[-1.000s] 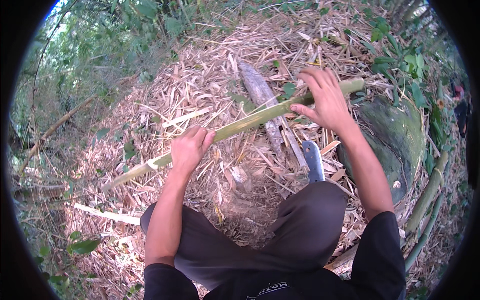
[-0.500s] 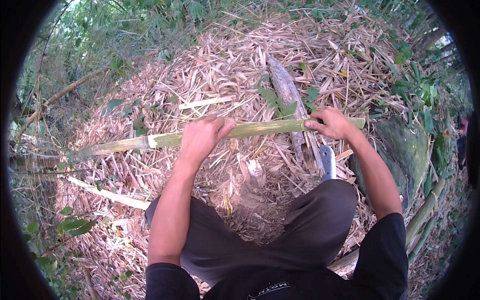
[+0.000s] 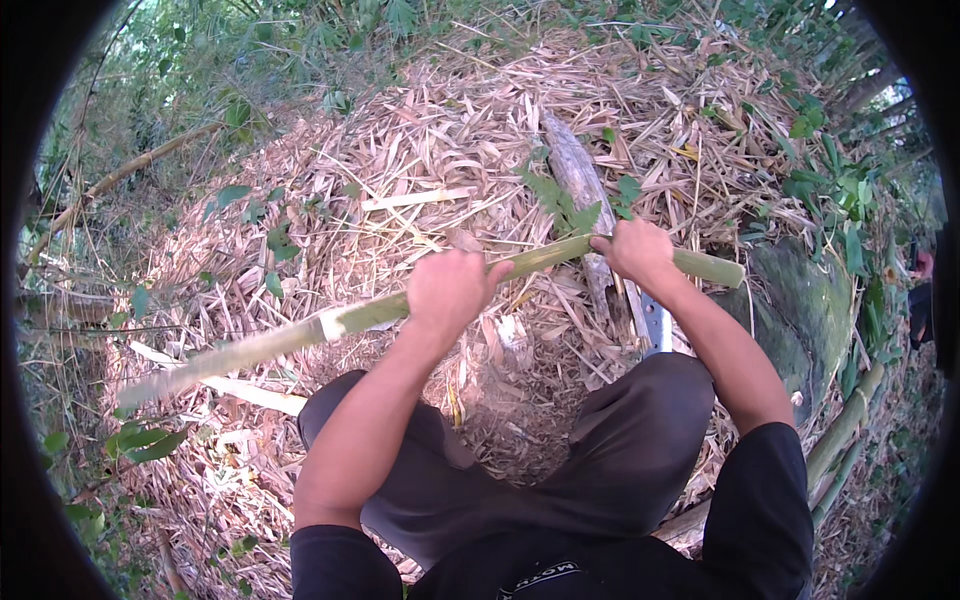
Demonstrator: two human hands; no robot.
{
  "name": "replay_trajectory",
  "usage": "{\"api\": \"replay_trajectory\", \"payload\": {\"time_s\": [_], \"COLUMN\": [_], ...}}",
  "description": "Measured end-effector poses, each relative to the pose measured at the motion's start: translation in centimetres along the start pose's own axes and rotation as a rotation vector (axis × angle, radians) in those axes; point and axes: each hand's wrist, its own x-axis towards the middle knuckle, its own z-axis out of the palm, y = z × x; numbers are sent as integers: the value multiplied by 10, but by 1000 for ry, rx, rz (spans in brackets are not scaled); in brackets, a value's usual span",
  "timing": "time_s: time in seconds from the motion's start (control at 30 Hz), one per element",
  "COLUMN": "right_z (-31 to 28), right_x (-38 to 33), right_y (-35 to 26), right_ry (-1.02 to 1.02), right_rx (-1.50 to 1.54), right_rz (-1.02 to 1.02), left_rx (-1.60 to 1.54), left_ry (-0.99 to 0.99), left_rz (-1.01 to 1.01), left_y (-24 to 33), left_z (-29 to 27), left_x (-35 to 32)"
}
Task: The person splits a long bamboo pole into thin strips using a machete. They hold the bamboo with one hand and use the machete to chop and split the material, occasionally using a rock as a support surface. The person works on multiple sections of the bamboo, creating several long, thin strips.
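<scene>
A long green bamboo strip (image 3: 547,259) stretches across in front of me, held in both fists. My left hand (image 3: 450,290) is wrapped round it near its middle, just right of a pale band where the outer skin is gone. Nearer its right end, my right hand (image 3: 637,248) grips it, thumb toward the left. The strip bends at the right hand: its left part slopes down to the left, and the short right end tilts down too. Its far left end is smeared by motion. Beside my right knee, a metal blade with holes (image 3: 657,325) shows partly.
A weathered log (image 3: 575,165) lies beyond my right hand. A mossy rock (image 3: 805,310) stands to the right, with green bamboo poles (image 3: 848,420) below it. Pale split strips (image 3: 420,198) rest on dry leaf litter. Undergrowth surrounds this ground; part of a person (image 3: 921,290) shows far right.
The bamboo strip has gone from nearly straight to bent at my right hand. Its left end has swung down toward me, and my left hand has moved right and nearer.
</scene>
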Motion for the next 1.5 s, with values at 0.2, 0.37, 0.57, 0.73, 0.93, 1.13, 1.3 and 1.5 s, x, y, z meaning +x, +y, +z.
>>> {"api": "replay_trajectory", "payload": {"time_s": [0.2, 0.37, 0.57, 0.73, 0.93, 1.13, 1.3, 1.5], "right_z": [25, -37, -73, -57, -30, -42, -14, 99], "right_x": [20, 8, -37, -63, -129, -160, -167, -218], "right_y": [10, 38, 91, 107, 141, 161, 169, 156], "right_ry": [54, 182, 103, -277, -17, -290, -473, -399], "right_rx": [-61, -53, 244, 382, 385, 404, 580, 1352], "right_rz": [-45, -280, -429, -425, -547, -340, -248, 228], "left_rx": [39, -10, -235, -407, -530, -490, -472, -707], "left_ry": [114, 237, 185, -215, -641, -810, -893, -942], "left_rz": [62, -17, 186, 229, 210, 211, 141, 138], "left_y": [36, -5, -25, -23, -16, -2, 17, 24], "left_z": [-1, -16, -43, -40, -19, 8, 1, 11], "left_x": [-1, 2, -5, -10, -3, 2, -6, -35]}}
